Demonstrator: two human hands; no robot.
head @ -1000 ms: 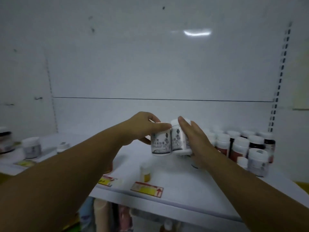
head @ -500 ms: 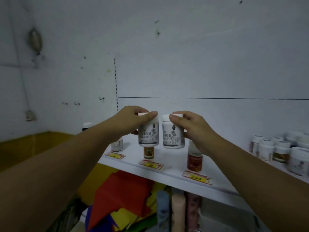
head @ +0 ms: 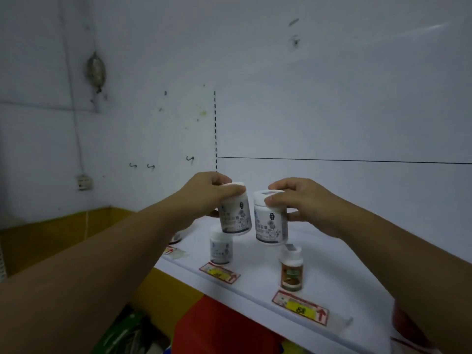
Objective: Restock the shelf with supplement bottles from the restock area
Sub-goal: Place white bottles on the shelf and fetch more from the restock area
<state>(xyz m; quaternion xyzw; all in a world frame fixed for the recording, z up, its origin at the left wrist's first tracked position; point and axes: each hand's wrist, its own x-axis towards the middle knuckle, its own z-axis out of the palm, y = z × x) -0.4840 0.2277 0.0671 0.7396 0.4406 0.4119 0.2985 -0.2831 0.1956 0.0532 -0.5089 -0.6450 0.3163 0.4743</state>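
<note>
My left hand (head: pixel 204 190) grips a white supplement bottle (head: pixel 236 218) by its cap, held in the air over the left end of the white shelf (head: pixel 332 272). My right hand (head: pixel 304 203) grips a second, matching white bottle (head: pixel 272 226) by its cap, right beside the first. Both bottles hang upright, close together but apart. Below the left one a similar white bottle (head: pixel 221 250) stands on the shelf. A smaller bottle with a brown label (head: pixel 292 270) stands below the right one.
Red and yellow price tags (head: pixel 219 272) (head: pixel 301 307) line the shelf's front edge. A dark-lidded item (head: pixel 176 237) sits at the shelf's far left, partly behind my left arm. The white back wall rises behind. Colourful packages (head: pixel 224 325) lie below the shelf.
The view has shifted left and closer to the shelf's left end. Both hands have carried their bottles lower, above the two bottles standing near the front edge. The bottles now sit slightly farther apart.
</note>
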